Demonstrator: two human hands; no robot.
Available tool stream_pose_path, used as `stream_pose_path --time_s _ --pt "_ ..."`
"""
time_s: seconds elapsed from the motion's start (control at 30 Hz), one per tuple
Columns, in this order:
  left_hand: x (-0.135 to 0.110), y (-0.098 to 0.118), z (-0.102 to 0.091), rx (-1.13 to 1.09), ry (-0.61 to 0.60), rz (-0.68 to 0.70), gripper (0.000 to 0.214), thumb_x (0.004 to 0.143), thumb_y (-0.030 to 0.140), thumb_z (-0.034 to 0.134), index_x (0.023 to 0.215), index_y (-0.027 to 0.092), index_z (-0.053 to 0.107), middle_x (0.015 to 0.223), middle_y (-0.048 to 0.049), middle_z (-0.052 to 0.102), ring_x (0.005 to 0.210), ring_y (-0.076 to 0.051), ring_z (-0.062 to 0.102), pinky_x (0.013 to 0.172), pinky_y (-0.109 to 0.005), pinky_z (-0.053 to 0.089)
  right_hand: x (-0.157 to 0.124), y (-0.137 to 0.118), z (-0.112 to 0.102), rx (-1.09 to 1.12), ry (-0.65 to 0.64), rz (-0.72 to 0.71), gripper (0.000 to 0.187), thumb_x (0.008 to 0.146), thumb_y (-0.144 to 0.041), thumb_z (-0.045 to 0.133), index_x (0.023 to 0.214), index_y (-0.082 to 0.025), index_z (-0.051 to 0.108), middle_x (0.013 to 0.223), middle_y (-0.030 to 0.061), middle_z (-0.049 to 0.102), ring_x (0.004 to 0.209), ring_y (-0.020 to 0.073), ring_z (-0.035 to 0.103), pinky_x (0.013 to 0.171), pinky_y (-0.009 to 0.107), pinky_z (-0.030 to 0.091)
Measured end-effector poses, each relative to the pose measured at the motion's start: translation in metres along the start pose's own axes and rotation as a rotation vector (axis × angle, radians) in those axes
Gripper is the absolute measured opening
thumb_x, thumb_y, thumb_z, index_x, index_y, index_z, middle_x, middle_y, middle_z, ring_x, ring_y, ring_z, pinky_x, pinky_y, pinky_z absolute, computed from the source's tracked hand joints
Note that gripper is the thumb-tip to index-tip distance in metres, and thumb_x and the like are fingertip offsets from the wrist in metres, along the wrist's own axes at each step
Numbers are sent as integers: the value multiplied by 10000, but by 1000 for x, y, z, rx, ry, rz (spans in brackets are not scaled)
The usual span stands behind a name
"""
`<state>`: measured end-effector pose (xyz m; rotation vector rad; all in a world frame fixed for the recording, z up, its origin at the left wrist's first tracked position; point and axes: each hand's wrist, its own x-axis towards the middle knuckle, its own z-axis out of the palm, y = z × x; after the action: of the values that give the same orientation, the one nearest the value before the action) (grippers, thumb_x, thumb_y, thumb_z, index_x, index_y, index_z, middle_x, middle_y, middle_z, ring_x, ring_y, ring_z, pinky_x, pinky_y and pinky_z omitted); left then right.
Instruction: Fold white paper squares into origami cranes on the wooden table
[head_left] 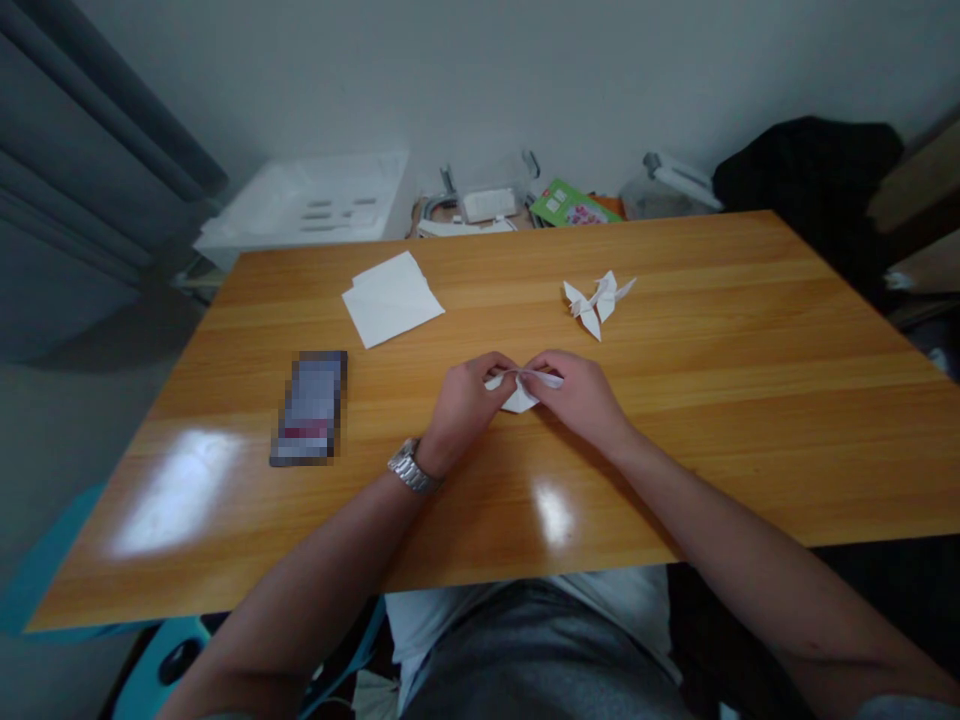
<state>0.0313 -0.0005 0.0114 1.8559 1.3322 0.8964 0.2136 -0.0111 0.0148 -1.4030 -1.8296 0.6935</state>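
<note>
My left hand [465, 408] and my right hand [574, 398] meet at the middle of the wooden table [480, 530], both pinching a folded piece of white paper [519, 396] between their fingertips. Most of the paper is hidden by my fingers. A finished-looking white origami crane [596, 305] stands farther ahead, to the right. To the far left lies a stack of white paper squares [391, 298]. A smartphone [309, 408] with a blurred screen lies left of my left hand. A metal wristwatch [411, 466] circles my left wrist.
A white tray [304, 200], a clear plastic box [487, 195] and a green booklet [574, 206] stand beyond the table's far edge. A dark cloth heap [810, 170] lies at the back right, and a grey curtain [82, 150] hangs at the left.
</note>
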Motion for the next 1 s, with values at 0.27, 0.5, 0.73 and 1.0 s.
stream_pose_path --time_s 0.27,0.5,0.73,1.0 --pt "-1 5 2 81 14 30 84 862 213 651 894 199 728 866 -23 772 779 -175 693 704 -261 493 0 -2 4 -75 9 -42 66 888 -238 659 834 -219 693 857 41 733 815 213 660 712 310 442" --pt "-1 8 0 116 6 37 88 875 210 649 905 192 730 876 -30 771 768 -170 684 688 -260 481 1 -4 4 -88 -1 -5 72 855 -190 662 787 -211 652 810 33 708 771 202 634 685 301 417" --pt "1 3 -2 2 -17 43 134 883 201 635 968 190 738 915 -27 774 814 -161 702 768 -248 529 3 0 1 -39 19 -18 54 867 -223 662 820 -221 688 838 28 734 798 204 658 711 304 441" --pt "0 1 -3 -29 0 58 145 868 187 637 968 184 743 900 -24 772 804 -157 703 756 -236 529 4 2 -3 17 4 -38 54 852 -209 664 846 -222 716 867 25 747 825 209 681 742 311 468"
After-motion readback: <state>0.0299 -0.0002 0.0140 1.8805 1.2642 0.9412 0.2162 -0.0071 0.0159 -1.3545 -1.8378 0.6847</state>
